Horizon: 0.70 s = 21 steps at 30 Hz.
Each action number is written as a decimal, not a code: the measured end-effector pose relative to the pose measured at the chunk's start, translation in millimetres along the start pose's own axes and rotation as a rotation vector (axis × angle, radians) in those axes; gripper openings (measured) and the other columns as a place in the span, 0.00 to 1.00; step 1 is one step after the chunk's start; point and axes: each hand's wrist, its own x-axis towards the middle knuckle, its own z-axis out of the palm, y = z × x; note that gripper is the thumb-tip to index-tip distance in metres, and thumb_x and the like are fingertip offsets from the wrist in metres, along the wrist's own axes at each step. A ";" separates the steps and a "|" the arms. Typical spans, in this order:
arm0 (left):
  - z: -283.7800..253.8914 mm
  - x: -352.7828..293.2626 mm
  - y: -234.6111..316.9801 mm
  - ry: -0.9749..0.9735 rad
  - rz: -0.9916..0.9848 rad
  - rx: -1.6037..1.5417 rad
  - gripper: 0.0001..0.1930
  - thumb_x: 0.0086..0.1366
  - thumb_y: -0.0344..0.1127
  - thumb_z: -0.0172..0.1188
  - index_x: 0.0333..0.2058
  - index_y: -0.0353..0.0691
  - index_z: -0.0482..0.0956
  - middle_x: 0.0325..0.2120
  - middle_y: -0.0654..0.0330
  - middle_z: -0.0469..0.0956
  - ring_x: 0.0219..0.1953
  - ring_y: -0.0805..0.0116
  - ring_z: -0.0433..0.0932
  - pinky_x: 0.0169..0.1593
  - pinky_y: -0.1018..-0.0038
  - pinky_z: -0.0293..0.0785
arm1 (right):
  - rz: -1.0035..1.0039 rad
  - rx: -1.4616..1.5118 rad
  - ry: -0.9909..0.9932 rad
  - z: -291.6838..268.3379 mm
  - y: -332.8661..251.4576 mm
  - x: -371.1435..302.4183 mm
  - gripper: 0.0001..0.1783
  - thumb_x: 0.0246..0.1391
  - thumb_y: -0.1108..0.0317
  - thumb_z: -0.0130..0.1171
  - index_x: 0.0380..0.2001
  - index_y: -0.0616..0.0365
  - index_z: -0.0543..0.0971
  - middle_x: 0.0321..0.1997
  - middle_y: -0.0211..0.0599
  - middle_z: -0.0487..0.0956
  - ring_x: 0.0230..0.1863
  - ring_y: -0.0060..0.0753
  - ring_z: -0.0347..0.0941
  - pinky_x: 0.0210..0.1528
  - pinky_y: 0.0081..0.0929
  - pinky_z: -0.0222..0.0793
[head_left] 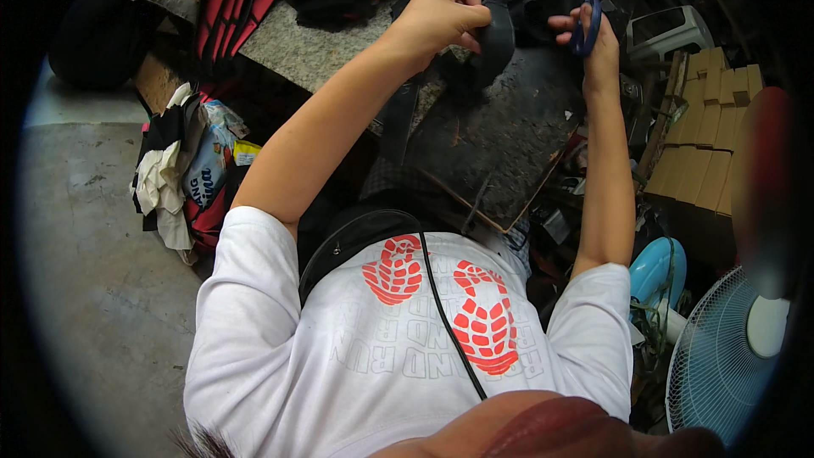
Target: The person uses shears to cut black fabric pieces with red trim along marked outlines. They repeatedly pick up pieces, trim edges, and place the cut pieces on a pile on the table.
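Over the dark board (pixel 500 144) on the person's lap, both hands work close together. Left hand (pixel 441 13) has its grip clamped on a black piece (pixel 496 38), curved, maybe leather or rubber, held up just above the board's far edge. Right hand (pixel 598 38) has fingers closed through blue-handled scissors (pixel 587 21), blades pointing up, near the piece but not clearly touching it.

Judgement on doing this well: keep the piece pinched firm near the cut line, thumb clear of the blades, turn the piece rather than the scissors, and cut over the board so scraps land there.

Hard to tell: scissor blades run out of frame at the top, so open or closed is unclear. Piece blends into the dark pile behind it; its full shape is lost. Granite tabletop (pixel 297 47) beyond is mostly covered. Fan (pixel 721 365) cut off at lower right.
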 end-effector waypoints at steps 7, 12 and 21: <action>-4.8 -14.4 -11.2 -0.011 0.231 -0.116 0.17 0.59 0.24 0.57 0.48 0.37 0.77 0.38 0.61 0.78 0.30 0.80 0.76 0.34 0.83 0.74 | 0.496 0.345 -0.527 5.9 -43.3 -108.7 0.38 0.60 0.32 0.35 0.40 0.60 0.73 0.31 0.51 0.81 0.26 0.29 0.79 0.33 0.19 0.73; 4.3 -26.7 -18.9 0.020 0.252 -0.097 0.22 0.60 0.25 0.57 0.54 0.39 0.74 0.41 0.60 0.79 0.30 0.81 0.75 0.34 0.84 0.73 | 0.643 0.463 -0.531 16.3 -52.4 -126.6 0.42 0.59 0.29 0.32 0.39 0.62 0.72 0.30 0.52 0.81 0.26 0.32 0.80 0.30 0.20 0.74; 16.6 -44.3 -19.5 0.188 0.455 0.048 0.22 0.59 0.24 0.56 0.54 0.36 0.74 0.45 0.60 0.79 0.30 0.81 0.75 0.36 0.83 0.73 | 0.646 0.586 -0.271 40.3 -56.5 -143.1 0.34 0.55 0.33 0.48 0.32 0.61 0.73 0.15 0.37 0.75 0.13 0.21 0.68 0.19 0.14 0.64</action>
